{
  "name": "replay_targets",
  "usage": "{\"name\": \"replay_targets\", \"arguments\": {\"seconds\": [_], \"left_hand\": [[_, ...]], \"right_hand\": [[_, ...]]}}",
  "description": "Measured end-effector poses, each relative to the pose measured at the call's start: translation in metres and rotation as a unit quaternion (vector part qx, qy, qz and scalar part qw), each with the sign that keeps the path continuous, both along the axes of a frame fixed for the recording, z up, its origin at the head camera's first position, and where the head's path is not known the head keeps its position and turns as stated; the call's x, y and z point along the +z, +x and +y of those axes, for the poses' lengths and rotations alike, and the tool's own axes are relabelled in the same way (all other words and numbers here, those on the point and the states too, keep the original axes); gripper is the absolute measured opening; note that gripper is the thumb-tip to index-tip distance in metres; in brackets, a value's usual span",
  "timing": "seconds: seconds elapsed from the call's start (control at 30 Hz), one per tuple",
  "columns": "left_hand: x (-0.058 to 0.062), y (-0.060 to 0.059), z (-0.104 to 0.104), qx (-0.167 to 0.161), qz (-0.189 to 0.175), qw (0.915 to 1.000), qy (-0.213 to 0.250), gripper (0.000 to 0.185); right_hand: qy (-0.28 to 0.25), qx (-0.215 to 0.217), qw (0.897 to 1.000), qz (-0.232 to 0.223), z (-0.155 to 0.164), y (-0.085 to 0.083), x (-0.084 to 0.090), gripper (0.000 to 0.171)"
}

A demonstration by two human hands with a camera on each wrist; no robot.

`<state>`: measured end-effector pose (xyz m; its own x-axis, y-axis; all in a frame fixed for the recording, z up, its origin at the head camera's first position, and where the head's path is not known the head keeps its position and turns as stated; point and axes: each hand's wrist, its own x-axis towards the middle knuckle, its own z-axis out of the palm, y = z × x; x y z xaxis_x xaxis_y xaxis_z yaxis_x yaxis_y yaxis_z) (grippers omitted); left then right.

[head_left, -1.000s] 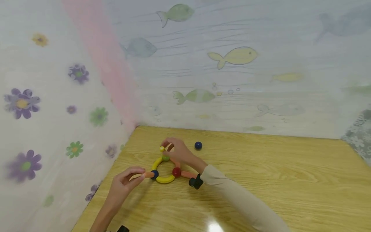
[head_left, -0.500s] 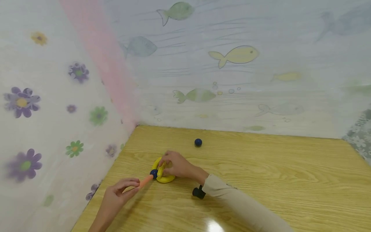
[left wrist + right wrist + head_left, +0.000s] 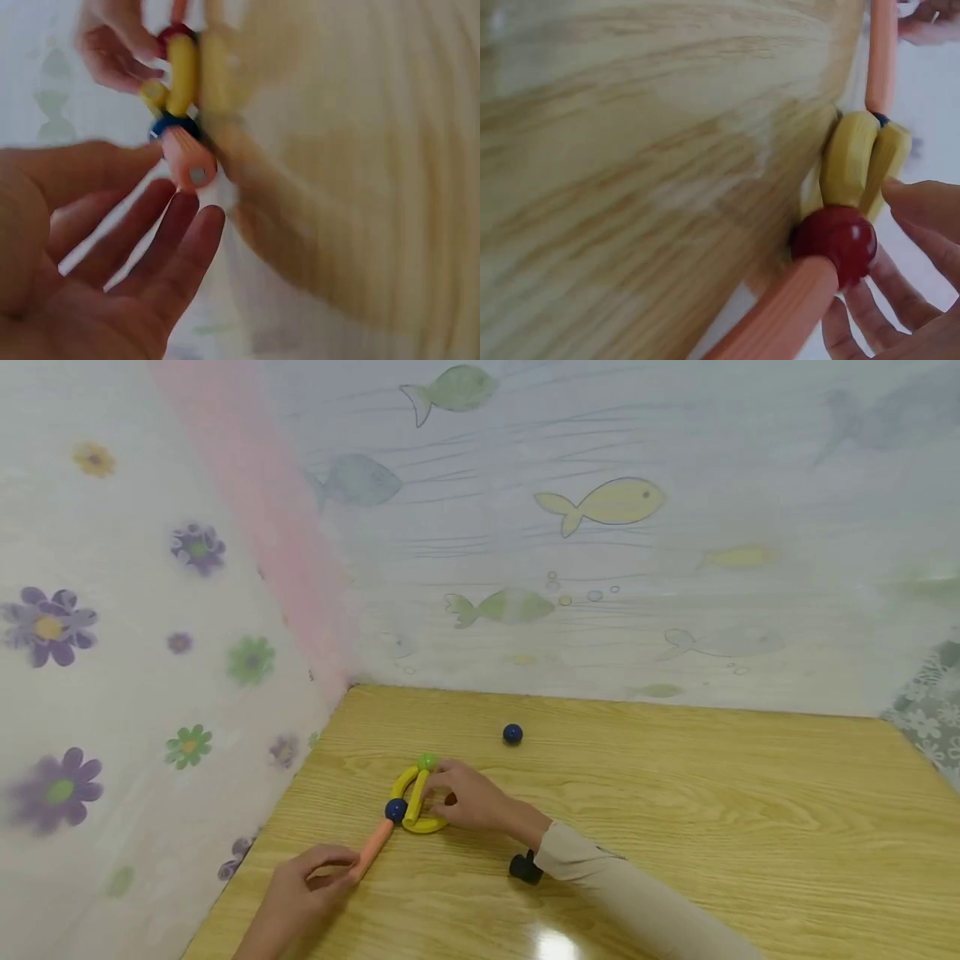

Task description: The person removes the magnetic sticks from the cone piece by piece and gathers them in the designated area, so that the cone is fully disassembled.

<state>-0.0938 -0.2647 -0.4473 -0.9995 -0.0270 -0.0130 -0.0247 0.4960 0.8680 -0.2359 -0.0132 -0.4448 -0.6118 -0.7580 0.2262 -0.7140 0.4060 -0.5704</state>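
Note:
My left hand [image 3: 300, 881] pinches the near end of an orange stick [image 3: 372, 850], whose far end meets a dark blue ball [image 3: 396, 811]. That ball belongs to a ring of balls and yellow curved sticks [image 3: 426, 827]. My right hand [image 3: 474, 797] holds a straight yellow stick [image 3: 416, 795] lying across the ring, from near the green ball [image 3: 427, 762] toward the blue one. In the right wrist view, a red ball [image 3: 836, 241] joins a yellow curved stick [image 3: 849, 161] and a second orange stick [image 3: 784, 315]. The right hand and wrist hide this side in the head view.
A loose dark blue ball [image 3: 512, 733] lies behind the ring on the wooden table [image 3: 675, 802]. Painted walls border the table at the left and back. A black wrist camera [image 3: 527, 867] hangs below the right wrist.
The yellow stick, earlier held up at the green ball, now lies across the ring, brought down by my right hand. My left hand has swung the orange stick's outer end toward the front.

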Motion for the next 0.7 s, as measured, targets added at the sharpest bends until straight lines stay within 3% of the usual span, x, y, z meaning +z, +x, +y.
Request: {"name": "replay_targets", "arguments": {"seconds": [0.07, 0.13, 0.2, 0.37, 0.5, 0.7], "left_hand": [[-0.002, -0.003, 0.000, -0.042, 0.023, 0.9972, -0.058, 0.016], [-0.001, -0.007, 0.001, -0.079, 0.051, 0.9890, -0.114, 0.012], [0.001, -0.012, 0.004, -0.102, 0.068, 0.9828, -0.139, 0.010], [0.007, -0.029, 0.017, -0.118, 0.111, 0.9745, -0.155, 0.013], [0.010, -0.045, 0.035, -0.137, 0.152, 0.9686, -0.141, 0.017], [0.012, -0.073, 0.067, -0.190, 0.185, 0.9463, -0.185, 0.021]], "right_hand": [[-0.007, -0.012, 1.000, -0.011, 0.007, -0.001, 0.000, 0.017], [-0.016, -0.028, 0.999, -0.023, 0.014, -0.002, 0.001, 0.016], [-0.024, -0.040, 0.998, -0.039, 0.023, -0.003, 0.004, 0.015], [-0.013, -0.056, 0.996, -0.072, 0.042, -0.002, 0.010, 0.017], [0.023, -0.048, 0.997, -0.060, 0.053, 0.000, 0.008, 0.015], [0.050, -0.044, 0.996, -0.056, 0.064, 0.006, 0.004, 0.010]]}}
